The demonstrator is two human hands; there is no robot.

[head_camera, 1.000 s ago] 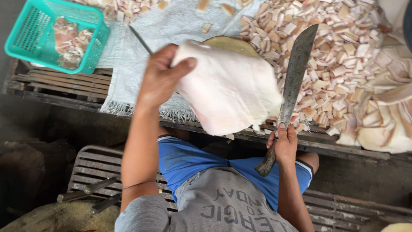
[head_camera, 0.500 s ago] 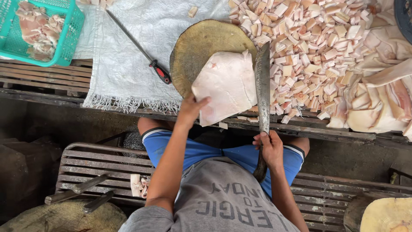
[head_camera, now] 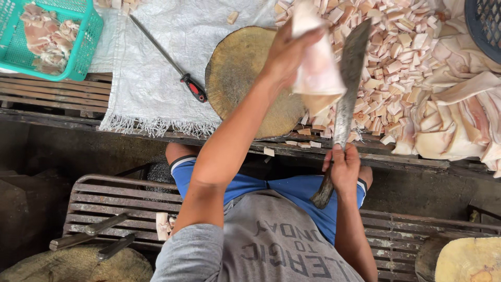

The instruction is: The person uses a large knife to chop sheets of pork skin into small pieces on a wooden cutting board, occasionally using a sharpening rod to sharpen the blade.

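Centre-top of frame: left hand (head_camera: 284, 55) gripping a pale slab (head_camera: 315, 65), lifted above the block (head_camera: 245, 78). Right hand (head_camera: 342, 169) closed round cleaver (head_camera: 347, 89) handle, blade up beside slab. Done: big heap of cubes (head_camera: 396, 57) upper right, more in teal basket (head_camera: 49, 36) upper left. Left: whole skins (head_camera: 459, 120) at right edge, uncut, plus slab in hand. Approx. midway.
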